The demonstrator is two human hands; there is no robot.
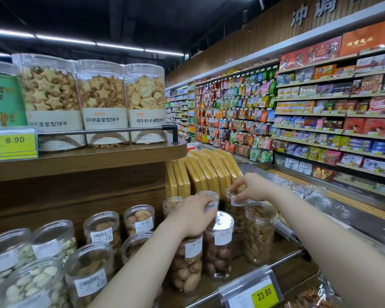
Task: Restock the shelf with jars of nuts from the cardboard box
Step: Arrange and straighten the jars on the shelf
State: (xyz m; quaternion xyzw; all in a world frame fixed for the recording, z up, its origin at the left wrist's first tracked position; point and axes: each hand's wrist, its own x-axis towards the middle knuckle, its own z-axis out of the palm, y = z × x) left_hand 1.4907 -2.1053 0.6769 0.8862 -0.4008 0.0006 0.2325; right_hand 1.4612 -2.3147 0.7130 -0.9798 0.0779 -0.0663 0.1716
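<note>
Right now, the left hand (192,215) grips the lid of a round, clear plastic jar of nuts (187,261) on the wooden shelf (282,261). Behind it, the right hand (247,188) pinches the top of another jar (236,210). A smooth yellow price tag (263,295) hangs on the shelf's front edge.

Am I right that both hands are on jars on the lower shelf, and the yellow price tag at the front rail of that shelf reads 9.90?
Not quite. The head view shows the left hand and right hand each on top of a jar on the lower shelf, but the yellow price tag on that shelf's front rail reads 23.80. The 9.90 tag is on the upper shelf.
</note>
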